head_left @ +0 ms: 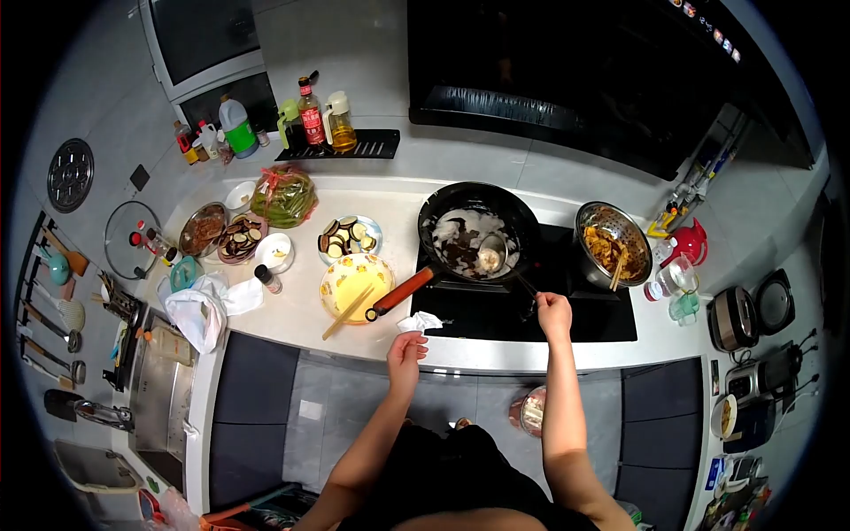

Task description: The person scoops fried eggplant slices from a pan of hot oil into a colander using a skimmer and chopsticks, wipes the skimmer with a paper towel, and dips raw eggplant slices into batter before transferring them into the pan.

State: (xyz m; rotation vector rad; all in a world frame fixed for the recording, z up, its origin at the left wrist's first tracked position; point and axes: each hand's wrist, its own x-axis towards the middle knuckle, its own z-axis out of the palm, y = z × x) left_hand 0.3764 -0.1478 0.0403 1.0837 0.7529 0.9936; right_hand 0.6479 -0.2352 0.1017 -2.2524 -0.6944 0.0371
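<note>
My right hand is closed round the handle of a metal ladle, whose bowl rests inside a black wok with white foamy stuff in it. The wok stands on the black stove, its wooden handle pointing toward the lower left. Near the counter's front edge, my left hand has its fingers curled just below a crumpled white tissue; whether they touch it is unclear. Left of the wok handle is a yellow patterned bowl with chopsticks across it.
A metal bowl of food with chopsticks sits right of the wok. Behind the yellow bowl are a plate of sliced eggplant and bagged green vegetables. A spice jar and white cloth lie further left.
</note>
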